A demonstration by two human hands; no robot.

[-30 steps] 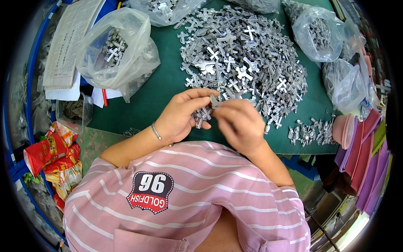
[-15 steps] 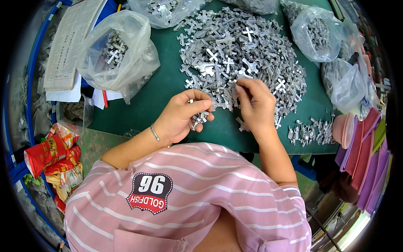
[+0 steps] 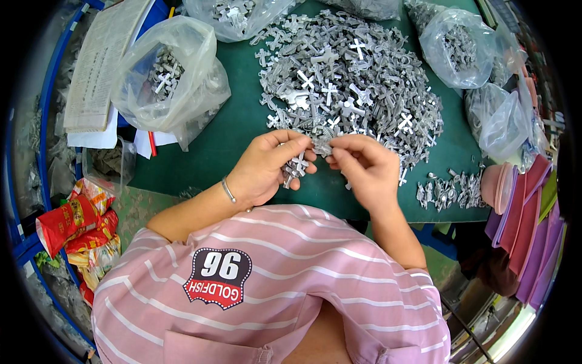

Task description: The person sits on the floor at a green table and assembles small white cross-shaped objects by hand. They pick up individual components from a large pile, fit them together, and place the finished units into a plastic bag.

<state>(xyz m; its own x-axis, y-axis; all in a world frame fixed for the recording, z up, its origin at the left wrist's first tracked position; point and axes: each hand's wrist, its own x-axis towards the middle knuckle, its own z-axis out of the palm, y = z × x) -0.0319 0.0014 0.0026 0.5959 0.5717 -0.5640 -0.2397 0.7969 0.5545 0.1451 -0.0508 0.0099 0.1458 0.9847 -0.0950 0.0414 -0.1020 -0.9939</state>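
A large heap of silver-grey metal cross pendants (image 3: 357, 79) spreads over the green tabletop (image 3: 242, 109). At its near edge my left hand (image 3: 273, 159) is closed around several small crosses (image 3: 295, 168), which show between the curled fingers. Its thumb and forefinger are pinched together at the tips. My right hand (image 3: 367, 164) has thumb and forefinger pressed together, close to the left fingertips. Whatever lies between those right fingertips is too small to make out against the heap.
Clear plastic bags of metal pieces stand at the left (image 3: 176, 79) and far right (image 3: 464, 45). A smaller group of metal pieces (image 3: 451, 189) lies near the right edge, beside pink containers (image 3: 497, 185). Papers (image 3: 100, 67) and red snack packets (image 3: 76, 221) are on the left.
My right hand has drawn back from the heap, moving nearer and slightly left to meet the left fingertips. The left hand, still holding crosses, has shifted slightly right.
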